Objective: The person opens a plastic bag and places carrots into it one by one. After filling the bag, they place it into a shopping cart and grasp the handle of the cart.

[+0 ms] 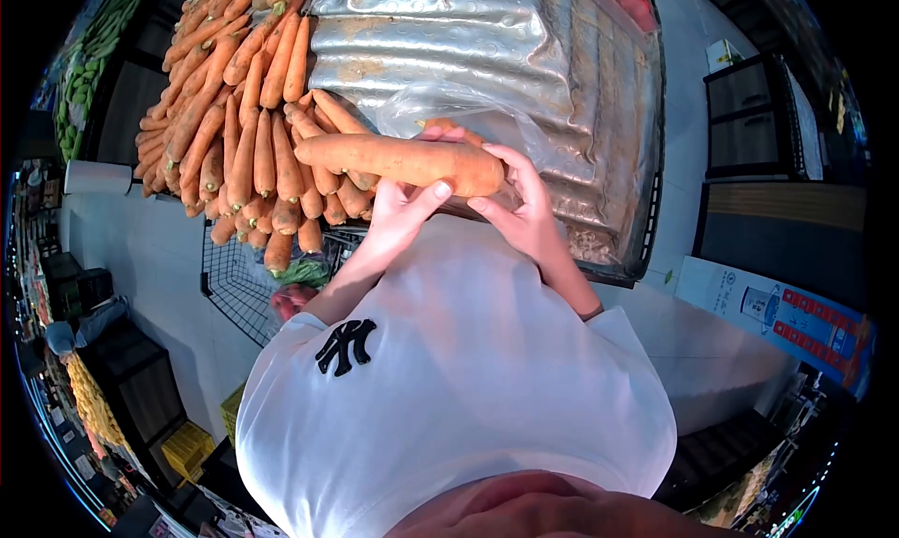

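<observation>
One left hand (401, 210), one right hand (526, 206): two on one big carrot (393, 160)! One clear bag (496, 117) just beyond it, one heap of carrots (234, 154) left of it, dozens, too overlapped to tally, one wire cart (234, 285) down to its left.

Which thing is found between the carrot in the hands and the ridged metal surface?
In the head view, a clear plastic bag shows between the held carrot and the ridged metal surface.
</observation>
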`<state>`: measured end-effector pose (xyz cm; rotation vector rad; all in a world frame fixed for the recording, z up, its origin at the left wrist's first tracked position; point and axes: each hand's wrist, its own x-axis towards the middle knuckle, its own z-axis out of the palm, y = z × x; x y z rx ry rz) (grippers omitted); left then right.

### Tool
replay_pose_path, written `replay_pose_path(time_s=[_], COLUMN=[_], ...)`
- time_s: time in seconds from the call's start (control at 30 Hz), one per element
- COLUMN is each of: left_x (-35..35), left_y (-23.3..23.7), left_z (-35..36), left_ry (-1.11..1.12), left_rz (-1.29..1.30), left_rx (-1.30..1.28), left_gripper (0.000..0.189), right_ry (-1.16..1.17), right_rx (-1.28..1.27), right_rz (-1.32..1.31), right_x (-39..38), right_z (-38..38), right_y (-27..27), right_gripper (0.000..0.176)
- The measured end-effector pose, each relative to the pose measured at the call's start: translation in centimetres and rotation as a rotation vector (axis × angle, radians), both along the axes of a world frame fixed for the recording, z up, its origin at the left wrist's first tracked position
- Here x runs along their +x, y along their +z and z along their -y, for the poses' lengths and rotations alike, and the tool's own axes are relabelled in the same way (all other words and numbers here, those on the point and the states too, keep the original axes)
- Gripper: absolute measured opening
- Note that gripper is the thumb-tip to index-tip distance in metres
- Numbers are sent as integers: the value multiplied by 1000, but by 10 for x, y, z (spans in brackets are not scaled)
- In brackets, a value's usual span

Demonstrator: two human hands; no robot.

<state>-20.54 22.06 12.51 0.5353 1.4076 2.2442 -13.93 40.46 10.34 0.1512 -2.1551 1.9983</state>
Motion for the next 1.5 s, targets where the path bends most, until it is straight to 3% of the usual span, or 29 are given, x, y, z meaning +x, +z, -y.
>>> replay_pose_path(time_s=[0.17, 0.3, 0.47, 0.5, 0.6, 0.7, 0.83, 0.93, 1.0, 1.07, 1.3, 1.5], left_x=[-15, -21, -15, -14, -14, -14, -7, -7, -9, -5, -8, -4], left_y=[-3, -3, -2, 0, -1, -4, -10, 5, 7, 17, -5, -9], left_z=[12, 20, 17, 16, 13, 10, 2, 8, 7, 10, 13, 11], left_ry=[211, 304, 256, 240, 204, 197, 136, -27, -22, -53, -30, -6], left_rz=[57, 78, 34, 38, 39, -27, -140, 9, -279, -457, -809, -823], left_rx=[145, 174, 118, 119, 137, 109, -39, -320, -596, -895, -860, -754], left_gripper=[61, 56, 53, 51, 47, 44, 51, 58, 61, 59, 29, 16], right_ry=[-33, -80, -100, -125, -55, -7, -214, -438, -540, -593, -528, -353], right_rx=[-118, -228, -327, -263, -365, -437, -404, -403, -458, -306, -103, -133], right_rz=[4, 183, 393, 452, 463, 288, 156, -9, -100, -174, -340, -431], right_x=[1, 6, 11, 11, 14, 12, 13, 14, 15, 13, -19, -37], right_z=[-1, -7, -23, -23, -32, -32, -25, -44, -55, -69, -62, -22], right_y=[-4, -6, -17, -7, -12, -22, -14, -27, -18, -8, 18, 49], right_gripper=[57, 42, 62, 75, 77, 66, 52, 50, 49, 50, 49, 58])
